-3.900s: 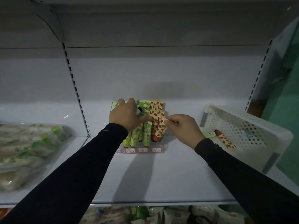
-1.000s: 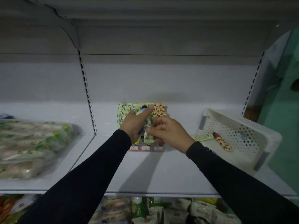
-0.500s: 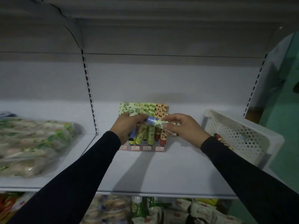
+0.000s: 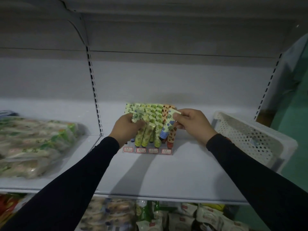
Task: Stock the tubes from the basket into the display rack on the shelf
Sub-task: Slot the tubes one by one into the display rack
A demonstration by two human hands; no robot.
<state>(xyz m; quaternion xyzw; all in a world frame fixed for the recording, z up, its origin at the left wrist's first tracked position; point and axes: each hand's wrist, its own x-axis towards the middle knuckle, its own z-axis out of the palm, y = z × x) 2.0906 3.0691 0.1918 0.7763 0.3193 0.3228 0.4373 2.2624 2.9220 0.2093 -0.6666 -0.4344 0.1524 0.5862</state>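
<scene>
White shelf (image 4: 166, 172) carries display rack (image 4: 147, 150), perforated basket (image 4: 253, 139) at right, bagged goods (image 4: 33, 144) at left.

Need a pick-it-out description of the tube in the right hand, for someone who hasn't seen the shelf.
Start at the white shelf and find the small display rack of upright tubes at its middle, left of the white perforated basket. The right hand pinches the blue-flowered tube by its flat top end at the rack's right side. Its blue cap and blue flowers set it apart from the green tubes and the orange-spotted tubes.

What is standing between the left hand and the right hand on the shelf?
In the head view, rows of green-patterned tubes in the clear display rack stand between the left hand and right hand.
</scene>
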